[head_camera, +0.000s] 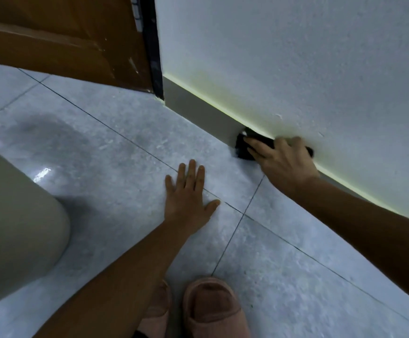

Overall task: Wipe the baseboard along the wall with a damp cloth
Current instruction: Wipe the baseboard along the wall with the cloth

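A grey baseboard (198, 107) runs along the foot of a white wall (296, 57), from the door frame down to the right. My right hand (281, 158) presses a dark cloth (243, 147) flat against the baseboard, fingers spread over it. Part of the cloth is hidden under the hand, and a dark end shows behind the knuckles. My left hand (189, 193) lies flat on the tiled floor (101, 147), fingers apart, holding nothing, to the left of the right hand.
A brown wooden door (64, 37) with a dark frame (153, 45) stands at the upper left. A beige rounded object (15, 228) fills the left edge. My pink slippers (210, 311) are at the bottom. A yellowish stain marks the wall above the baseboard.
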A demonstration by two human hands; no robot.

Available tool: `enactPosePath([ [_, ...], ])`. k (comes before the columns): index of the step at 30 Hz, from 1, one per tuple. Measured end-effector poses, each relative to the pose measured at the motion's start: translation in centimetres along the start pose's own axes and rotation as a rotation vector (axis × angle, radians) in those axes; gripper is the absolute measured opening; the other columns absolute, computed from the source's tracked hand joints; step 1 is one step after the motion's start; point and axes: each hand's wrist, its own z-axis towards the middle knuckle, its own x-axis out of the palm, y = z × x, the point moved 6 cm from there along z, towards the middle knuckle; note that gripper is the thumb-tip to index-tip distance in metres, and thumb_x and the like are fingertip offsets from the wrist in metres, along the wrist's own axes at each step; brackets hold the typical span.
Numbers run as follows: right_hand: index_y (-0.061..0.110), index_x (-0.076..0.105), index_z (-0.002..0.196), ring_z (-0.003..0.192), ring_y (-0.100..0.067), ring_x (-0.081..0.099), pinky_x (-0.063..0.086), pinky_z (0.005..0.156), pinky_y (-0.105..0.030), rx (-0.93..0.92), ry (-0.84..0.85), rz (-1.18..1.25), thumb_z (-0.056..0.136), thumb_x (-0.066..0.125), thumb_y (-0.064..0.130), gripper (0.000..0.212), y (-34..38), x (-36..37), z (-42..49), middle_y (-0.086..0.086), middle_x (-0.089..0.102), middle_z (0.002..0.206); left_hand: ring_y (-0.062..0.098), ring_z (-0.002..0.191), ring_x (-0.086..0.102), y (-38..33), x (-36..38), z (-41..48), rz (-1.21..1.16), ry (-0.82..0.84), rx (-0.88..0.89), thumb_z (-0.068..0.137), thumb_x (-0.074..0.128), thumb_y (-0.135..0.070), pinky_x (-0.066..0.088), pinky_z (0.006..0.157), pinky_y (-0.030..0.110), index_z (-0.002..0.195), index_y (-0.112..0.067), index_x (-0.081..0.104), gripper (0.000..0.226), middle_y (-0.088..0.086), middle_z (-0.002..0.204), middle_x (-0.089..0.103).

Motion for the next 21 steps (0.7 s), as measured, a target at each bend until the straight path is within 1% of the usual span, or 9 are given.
enactPosePath([
  [2, 0.017, 0.012, 0.153, 0.112, -0.032, 0.048, 0.043, 0.081, -0.04, 0.015, -0.05, 0.028, 0.098, 0.035, 0.015, 0.06, 0.7, -1.9, 3.0, 0.001, 0.0, 0.162, 0.03, 0.145, -0.021, 0.0, 0.0, 0.0, -0.01, -0.008, -0.001, 0.089, 0.021, -0.067, -0.004, 0.117, 0.054, 0.148, -0.016, -0.019, 0.088, 0.009, 0.157, -0.025],
  [5, 0.015, 0.026, 0.15, 0.113, -0.031, 0.048, 0.043, 0.084, -0.043, 0.023, -0.078, 0.053, 0.097, 0.041, 0.017, 0.055, 2.2, -4.2, 7.2, 0.0, 0.006, 0.162, 0.03, 0.145, -0.021, 0.0, 0.2, 0.1, -0.011, -0.002, -0.005, 0.088, 0.02, -0.068, -0.005, 0.116, 0.054, 0.148, -0.016, -0.019, 0.089, 0.009, 0.157, -0.025],
  [9, 0.015, 0.037, 0.146, 0.108, -0.03, 0.049, 0.042, 0.08, -0.041, 0.0, -0.015, 0.04, 0.097, 0.043, 0.017, 0.049, 3.4, -2.2, 7.2, -0.002, 0.01, 0.161, 0.03, 0.144, -0.022, 0.0, 0.2, 0.1, -0.015, 0.0, -0.003, 0.089, 0.021, -0.067, -0.004, 0.117, 0.055, 0.147, -0.015, -0.02, 0.089, 0.01, 0.156, -0.026],
  [11, 0.014, 0.035, 0.146, 0.105, -0.029, 0.05, 0.04, 0.076, -0.039, -0.033, 0.018, 0.044, 0.097, 0.04, 0.014, 0.05, 3.1, 0.1, 4.9, -0.001, 0.007, 0.161, 0.03, 0.144, -0.023, 0.0, 0.1, 0.1, -0.03, 0.0, -0.016, 0.09, 0.022, -0.065, -0.006, 0.116, 0.055, 0.147, -0.014, -0.021, 0.088, 0.011, 0.156, -0.027],
  [14, 0.017, 0.025, 0.15, 0.106, -0.029, 0.05, 0.036, 0.072, -0.037, -0.01, 0.101, 0.101, 0.097, 0.033, 0.009, 0.055, 1.7, 4.0, -0.3, 0.003, 0.0, 0.162, 0.028, 0.144, -0.023, -0.8, 0.0, -0.1, -0.047, -0.021, -0.025, 0.092, 0.025, -0.058, -0.008, 0.115, 0.054, 0.147, -0.009, -0.019, 0.086, 0.012, 0.155, -0.028],
  [16, 0.019, 0.018, 0.152, 0.104, -0.028, 0.051, 0.04, 0.072, -0.036, 0.022, 0.127, 0.081, 0.095, 0.025, 0.004, 0.06, 0.6, 5.6, -3.7, 0.005, -0.003, 0.162, 0.027, 0.145, -0.021, -2.0, -0.3, -0.2, -0.028, -0.079, 0.044, 0.094, 0.026, -0.053, -0.008, 0.115, 0.053, 0.148, -0.007, -0.015, 0.082, 0.011, 0.155, -0.027],
  [18, 0.024, 0.019, 0.153, 0.095, -0.024, 0.053, 0.037, 0.064, -0.033, 0.047, 0.078, 0.032, 0.086, 0.009, -0.001, 0.072, -0.4, 5.7, -5.6, 0.007, -0.001, 0.163, 0.027, 0.145, -0.019, -3.9, -0.1, -0.5, -0.023, -0.094, 0.16, 0.093, 0.024, -0.053, -0.007, 0.117, 0.054, 0.149, -0.008, -0.012, 0.08, 0.009, 0.154, -0.028],
  [19, 0.026, 0.019, 0.152, 0.092, -0.023, 0.054, 0.036, 0.062, -0.033, 0.058, 0.05, -0.004, 0.083, 0.007, -0.001, 0.075, -0.7, 5.3, -5.8, 0.008, 0.001, 0.162, 0.027, 0.145, -0.018, -5.0, 0.2, -0.7, -0.024, -0.07, 0.216, 0.092, 0.02, -0.055, -0.006, 0.117, 0.054, 0.149, -0.009, -0.012, 0.08, 0.008, 0.153, -0.029],
  [21, 0.027, 0.012, 0.153, 0.094, -0.024, 0.052, 0.034, 0.062, -0.034, 0.063, 0.016, -0.012, 0.091, 0.02, 0.003, 0.067, -1.0, 4.7, -5.1, 0.005, -0.004, 0.163, 0.025, 0.145, -0.02, -7.2, 1.3, -0.9, -0.018, 0.02, 0.292, 0.091, 0.018, -0.06, -0.007, 0.117, 0.053, 0.148, -0.011, -0.015, 0.082, 0.005, 0.153, -0.03],
])
